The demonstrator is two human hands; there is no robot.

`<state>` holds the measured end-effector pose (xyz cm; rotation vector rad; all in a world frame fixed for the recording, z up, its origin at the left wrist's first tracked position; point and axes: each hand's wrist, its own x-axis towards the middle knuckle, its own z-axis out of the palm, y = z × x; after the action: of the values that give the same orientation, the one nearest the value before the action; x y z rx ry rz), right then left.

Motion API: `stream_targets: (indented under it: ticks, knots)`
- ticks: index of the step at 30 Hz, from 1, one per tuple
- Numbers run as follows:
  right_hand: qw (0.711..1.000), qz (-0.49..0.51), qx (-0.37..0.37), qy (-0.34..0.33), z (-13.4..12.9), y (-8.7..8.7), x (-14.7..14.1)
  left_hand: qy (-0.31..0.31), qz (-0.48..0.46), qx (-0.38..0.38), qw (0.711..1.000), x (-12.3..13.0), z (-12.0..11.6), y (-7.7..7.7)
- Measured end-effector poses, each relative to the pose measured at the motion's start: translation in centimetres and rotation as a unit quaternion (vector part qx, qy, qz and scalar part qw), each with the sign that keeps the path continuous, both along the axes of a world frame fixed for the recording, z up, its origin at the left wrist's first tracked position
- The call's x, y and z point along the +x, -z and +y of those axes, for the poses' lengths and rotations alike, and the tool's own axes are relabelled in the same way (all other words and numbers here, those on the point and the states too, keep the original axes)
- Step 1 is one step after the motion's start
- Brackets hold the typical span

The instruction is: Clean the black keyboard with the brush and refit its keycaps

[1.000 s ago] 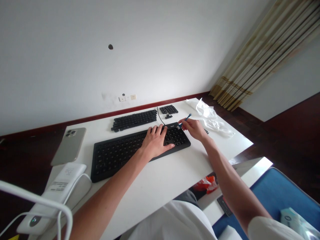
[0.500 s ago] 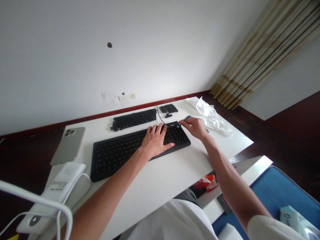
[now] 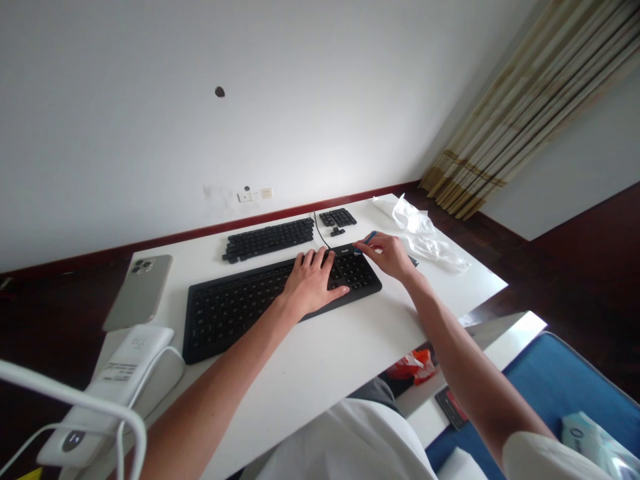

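Observation:
A black keyboard (image 3: pixel 235 303) with its keycaps off lies across the white desk. My left hand (image 3: pixel 311 283) rests flat on it, right of the middle, with its fingers spread. At the keyboard's far right edge, my right hand (image 3: pixel 390 255) pinches a small blue brush (image 3: pixel 371 236). The brush's lower end is at the number pad's upper edge, partly hidden by the fingers. Behind the keyboard lie the black keycaps (image 3: pixel 270 239) in rows, a number-pad group of keycaps (image 3: pixel 338 217) and a small arrow-key group (image 3: pixel 337 232).
A phone (image 3: pixel 143 293) and a white power strip (image 3: pixel 113 380) with cables occupy the desk's left side. Crumpled white plastic (image 3: pixel 413 217) lies at the far right. A blue seat (image 3: pixel 560 380) with a wipes pack (image 3: pixel 597 443) stands at lower right. The wall rises behind the desk.
My right hand has shifted slightly left with the brush, along the keyboard's upper right edge. My left hand stays in place on the keyboard.

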<state>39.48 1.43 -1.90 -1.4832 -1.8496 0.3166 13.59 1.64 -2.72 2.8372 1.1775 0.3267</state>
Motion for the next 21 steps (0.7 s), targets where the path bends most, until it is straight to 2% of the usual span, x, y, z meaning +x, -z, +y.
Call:
stream_targets:
  ticks: [5, 10, 12, 16, 21]
  knots:
    - [0.999, 0.007, -0.026, -0.021, 0.3, -0.4, -0.1, -0.004, -0.008, 0.001, 1.000, 0.0, -0.1, 0.0]
    - [0.992, 0.040, -0.124, 0.003, 0.8, -0.9, 0.6, -0.003, -0.001, -0.001, 1.000, 0.0, -0.1, -0.1]
    - [0.990, 0.037, -0.139, 0.011, 0.9, -1.1, 0.8, -0.004, 0.001, -0.007, 1.000, 0.0, -0.1, -0.1]
    - [0.994, -0.013, -0.102, 0.019, 1.2, -1.4, 0.7, -0.003, 0.002, -0.009, 1.000, 0.0, -0.1, -0.2]
    - [0.995, -0.078, -0.058, -0.006, 1.7, -1.4, 0.9, -0.002, -0.001, -0.003, 1.000, -0.1, -0.1, -0.2]
